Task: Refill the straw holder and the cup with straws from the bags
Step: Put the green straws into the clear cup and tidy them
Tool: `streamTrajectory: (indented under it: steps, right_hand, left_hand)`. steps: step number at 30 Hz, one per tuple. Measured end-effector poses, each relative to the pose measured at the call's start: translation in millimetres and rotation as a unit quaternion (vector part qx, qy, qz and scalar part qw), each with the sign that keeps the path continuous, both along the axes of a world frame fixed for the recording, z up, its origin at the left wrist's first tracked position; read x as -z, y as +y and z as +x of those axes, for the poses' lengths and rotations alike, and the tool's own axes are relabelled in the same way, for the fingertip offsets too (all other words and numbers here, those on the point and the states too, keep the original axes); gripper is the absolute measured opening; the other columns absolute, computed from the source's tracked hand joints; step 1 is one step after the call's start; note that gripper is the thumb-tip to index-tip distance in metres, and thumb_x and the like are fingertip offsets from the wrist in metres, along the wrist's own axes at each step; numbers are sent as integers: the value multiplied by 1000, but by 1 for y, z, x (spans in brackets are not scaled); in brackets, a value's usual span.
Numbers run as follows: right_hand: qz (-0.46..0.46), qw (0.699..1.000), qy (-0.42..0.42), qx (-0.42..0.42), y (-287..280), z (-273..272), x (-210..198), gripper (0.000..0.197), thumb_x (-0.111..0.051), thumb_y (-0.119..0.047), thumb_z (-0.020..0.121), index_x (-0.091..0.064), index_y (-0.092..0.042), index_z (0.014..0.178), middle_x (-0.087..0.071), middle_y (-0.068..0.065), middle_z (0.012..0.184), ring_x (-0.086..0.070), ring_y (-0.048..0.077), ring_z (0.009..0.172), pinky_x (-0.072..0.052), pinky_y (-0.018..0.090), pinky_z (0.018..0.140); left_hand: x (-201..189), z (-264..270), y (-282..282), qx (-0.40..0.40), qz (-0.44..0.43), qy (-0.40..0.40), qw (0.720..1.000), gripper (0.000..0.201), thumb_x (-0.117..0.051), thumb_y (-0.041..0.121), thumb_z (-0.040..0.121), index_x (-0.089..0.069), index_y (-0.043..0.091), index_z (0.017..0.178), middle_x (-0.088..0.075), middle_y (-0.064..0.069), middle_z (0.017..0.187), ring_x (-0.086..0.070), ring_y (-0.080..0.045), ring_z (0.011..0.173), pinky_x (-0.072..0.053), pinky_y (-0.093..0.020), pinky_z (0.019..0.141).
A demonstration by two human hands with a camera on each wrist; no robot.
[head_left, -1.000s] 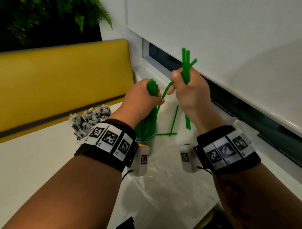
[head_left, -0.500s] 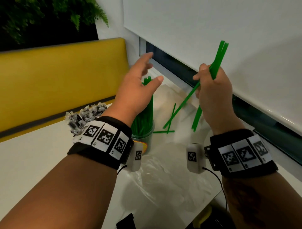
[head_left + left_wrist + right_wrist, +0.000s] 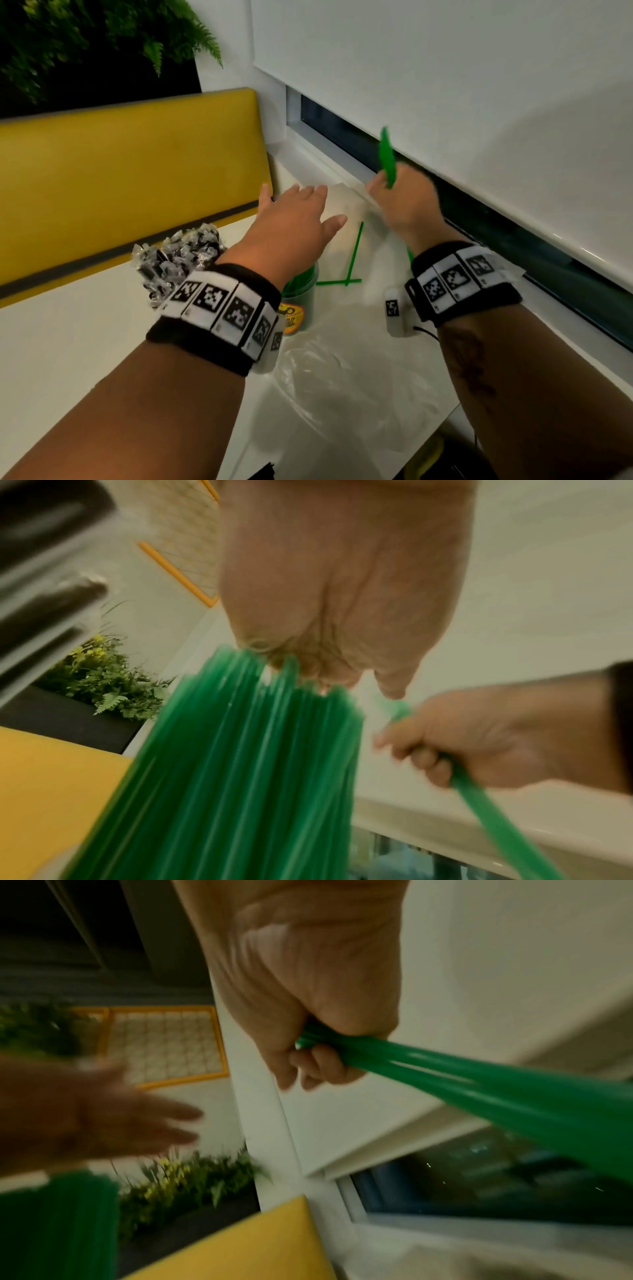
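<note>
A clear cup (image 3: pixel 303 308) on the white table holds a thick bundle of green straws (image 3: pixel 240 764). My left hand (image 3: pixel 294 219) is spread flat over the tops of that bundle, fingers straight, and hides most of it in the head view. In the left wrist view its fingertips (image 3: pixel 329 674) touch the straw ends. To the right, near the window sill, my right hand (image 3: pixel 400 202) grips a few green straws (image 3: pixel 387 157) that stick up past its knuckles; the right wrist view shows these held straws (image 3: pixel 479 1085) in its fist. Two loose straws (image 3: pixel 354 253) lie crossed on the table.
A holder of black wrapped straws (image 3: pixel 178 260) stands left of the cup. A crumpled clear plastic bag (image 3: pixel 342 377) lies on the table toward me. A yellow bench back (image 3: pixel 120 178) runs along the far left; the window sill and blind (image 3: pixel 445 85) close off the right.
My left hand has let go of the cup's straws, opened and come down flat over them. My right hand has moved away from the cup toward the sill, still holding its few straws.
</note>
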State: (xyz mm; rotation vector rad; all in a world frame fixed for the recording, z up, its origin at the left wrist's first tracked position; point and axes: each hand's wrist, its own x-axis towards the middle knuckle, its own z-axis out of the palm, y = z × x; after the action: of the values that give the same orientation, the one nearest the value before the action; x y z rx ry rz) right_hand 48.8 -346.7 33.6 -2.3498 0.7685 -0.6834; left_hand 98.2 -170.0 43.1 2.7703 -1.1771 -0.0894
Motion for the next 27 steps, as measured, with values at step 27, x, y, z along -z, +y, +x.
streamTrajectory:
  steps: [27]
  right_hand:
    - [-51,859,435,-267,7,90,189,32,-46,-37,98,-55,-14,119,-60,10,123,-58,24,105,-48,43,95]
  left_hand:
    - [33,-2,-9,-102,-69,-65,990,26,-47,43,91,-58,26,107,-54,4,110,-48,-22,109,-36,-37,91]
